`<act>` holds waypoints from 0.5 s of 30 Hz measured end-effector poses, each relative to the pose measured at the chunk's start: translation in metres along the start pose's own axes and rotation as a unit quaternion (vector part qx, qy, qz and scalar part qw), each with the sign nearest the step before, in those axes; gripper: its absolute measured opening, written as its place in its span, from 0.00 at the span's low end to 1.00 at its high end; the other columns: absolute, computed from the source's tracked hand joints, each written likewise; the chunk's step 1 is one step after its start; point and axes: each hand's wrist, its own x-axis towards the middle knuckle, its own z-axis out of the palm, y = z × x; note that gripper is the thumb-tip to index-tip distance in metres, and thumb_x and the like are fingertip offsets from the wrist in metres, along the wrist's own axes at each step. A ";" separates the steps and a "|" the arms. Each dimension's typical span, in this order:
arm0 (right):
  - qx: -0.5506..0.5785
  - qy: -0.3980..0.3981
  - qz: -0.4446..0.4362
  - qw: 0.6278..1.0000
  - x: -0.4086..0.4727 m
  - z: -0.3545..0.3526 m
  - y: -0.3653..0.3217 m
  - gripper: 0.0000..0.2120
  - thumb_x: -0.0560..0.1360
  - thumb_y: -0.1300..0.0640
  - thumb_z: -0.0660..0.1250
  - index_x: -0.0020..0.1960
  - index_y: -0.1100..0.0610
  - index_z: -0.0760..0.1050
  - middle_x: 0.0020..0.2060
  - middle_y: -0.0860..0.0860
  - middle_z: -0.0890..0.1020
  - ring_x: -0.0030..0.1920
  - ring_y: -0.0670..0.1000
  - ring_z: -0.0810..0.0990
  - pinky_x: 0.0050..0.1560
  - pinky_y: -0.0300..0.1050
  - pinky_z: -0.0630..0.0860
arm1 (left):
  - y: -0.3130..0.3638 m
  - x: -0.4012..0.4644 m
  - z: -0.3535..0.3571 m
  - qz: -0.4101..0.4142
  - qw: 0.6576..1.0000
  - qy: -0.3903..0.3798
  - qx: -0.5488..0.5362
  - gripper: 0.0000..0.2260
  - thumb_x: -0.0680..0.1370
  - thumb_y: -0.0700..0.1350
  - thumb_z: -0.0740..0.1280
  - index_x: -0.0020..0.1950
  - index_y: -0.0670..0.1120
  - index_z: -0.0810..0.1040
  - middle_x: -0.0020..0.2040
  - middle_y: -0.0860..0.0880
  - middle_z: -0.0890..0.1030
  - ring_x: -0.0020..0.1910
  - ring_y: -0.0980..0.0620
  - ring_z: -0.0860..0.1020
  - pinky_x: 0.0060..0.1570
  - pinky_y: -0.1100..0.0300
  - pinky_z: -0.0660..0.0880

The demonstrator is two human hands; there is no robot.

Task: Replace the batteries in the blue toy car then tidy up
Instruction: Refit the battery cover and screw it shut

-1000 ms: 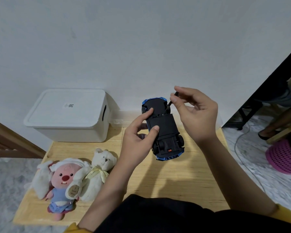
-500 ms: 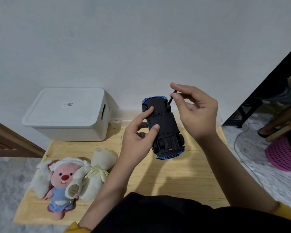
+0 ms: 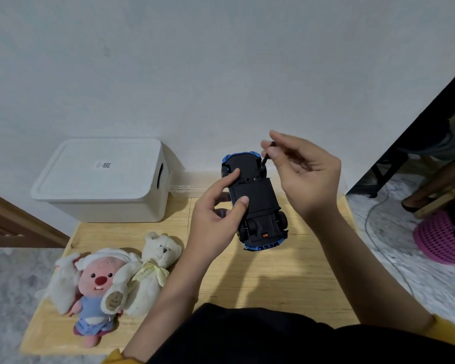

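I see the blue toy car (image 3: 255, 203) held belly-up in the air over the far middle of the table (image 3: 273, 285), nose toward the wall; left hand (image 3: 216, 222) grips it from its left flank, forefinger and thumb laid on the black underside, the other fingers hidden beneath; right hand (image 3: 305, 174) pinches a slim black screwdriver (image 3: 265, 158) between thumb and fingertips, its tip down at a screw by the far edge of the flat battery cover. My judgement: the car is light, hollow hard plastic, stiff enough to take a firm squeeze on the flanks, smooth and a little slippery; wheels turn freely, so poor places to hold; grip mid-body, clear of the cover. The screw is likely small and easy to lose. Underside is matte black, with an orange switch near the rear; blue glossy trim shows at both ends. Table is pale wood with visible grain; a white lidded plastic box (image 3: 103, 179) stands at the far left corner; plush toys (image 3: 111, 279), soft and fuzzy, lie at the near left.
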 end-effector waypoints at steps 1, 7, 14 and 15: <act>-0.002 0.002 0.002 1.000 0.000 0.001 -0.001 0.12 0.72 0.68 0.71 0.54 0.58 0.79 0.42 0.51 0.83 0.44 0.49 0.83 0.49 0.43 0.80 | 0.000 0.000 0.000 0.001 1.000 -0.001 0.000 0.20 0.72 0.46 0.69 0.63 0.60 0.77 0.53 0.52 0.81 0.42 0.54 0.78 0.43 0.43 0.80; -0.046 -0.018 -0.013 0.999 0.000 0.002 -0.001 0.08 0.72 0.65 0.71 0.51 0.58 0.81 0.44 0.52 0.81 0.44 0.42 0.80 0.44 0.37 0.79 | -0.002 -0.001 0.001 -0.009 1.000 -0.004 0.006 0.20 0.71 0.47 0.69 0.62 0.64 0.76 0.51 0.45 0.81 0.36 0.47 0.76 0.42 0.42 0.80; -0.002 0.012 0.007 1.000 -0.001 0.003 0.000 0.14 0.72 0.68 0.71 0.56 0.58 0.79 0.42 0.49 0.83 0.44 0.48 0.83 0.50 0.42 0.80 | -0.003 -0.001 0.000 -0.001 1.000 -0.005 0.004 0.20 0.74 0.43 0.70 0.63 0.61 0.76 0.53 0.47 0.81 0.37 0.51 0.76 0.43 0.43 0.80; -0.014 0.016 0.001 1.000 -0.001 0.002 -0.001 0.13 0.71 0.67 0.72 0.54 0.57 0.79 0.41 0.48 0.82 0.42 0.47 0.82 0.48 0.42 0.80 | -0.003 -0.001 0.000 0.001 1.000 -0.004 0.003 0.20 0.74 0.43 0.70 0.63 0.61 0.76 0.53 0.48 0.81 0.37 0.53 0.76 0.43 0.44 0.80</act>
